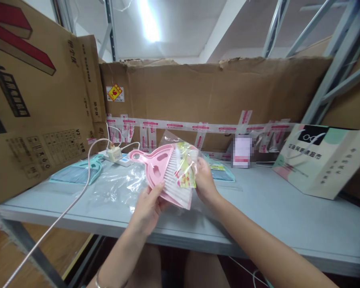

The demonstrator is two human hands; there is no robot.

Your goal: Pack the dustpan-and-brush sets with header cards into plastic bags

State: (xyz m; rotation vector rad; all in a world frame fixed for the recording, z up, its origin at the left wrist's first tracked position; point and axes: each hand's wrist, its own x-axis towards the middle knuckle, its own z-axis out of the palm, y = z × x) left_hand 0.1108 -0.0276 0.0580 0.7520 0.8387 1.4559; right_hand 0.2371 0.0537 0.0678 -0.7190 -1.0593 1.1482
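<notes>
A pink dustpan [151, 163] with a white-bristled brush [172, 182] nested in it is held up over the near part of the table. Clear plastic and a yellow-green printed label [186, 166] cover its right side. My left hand [150, 204] is closed on the dustpan's lower edge, thumb on the front. On the right, my right hand [205, 180] grips the wrapped end beside the label, its fingers partly hidden behind. A crumpled clear plastic bag [117, 188] lies on the table to the left of the set.
Teal dustpan sets [76, 172] lie at left and behind my right hand. A white cable crosses the left side from a plug adapter [114, 154]. Cardboard boxes [180, 92] wall the back and left of the grey table [282, 224]. A printed box [321, 160] stands right.
</notes>
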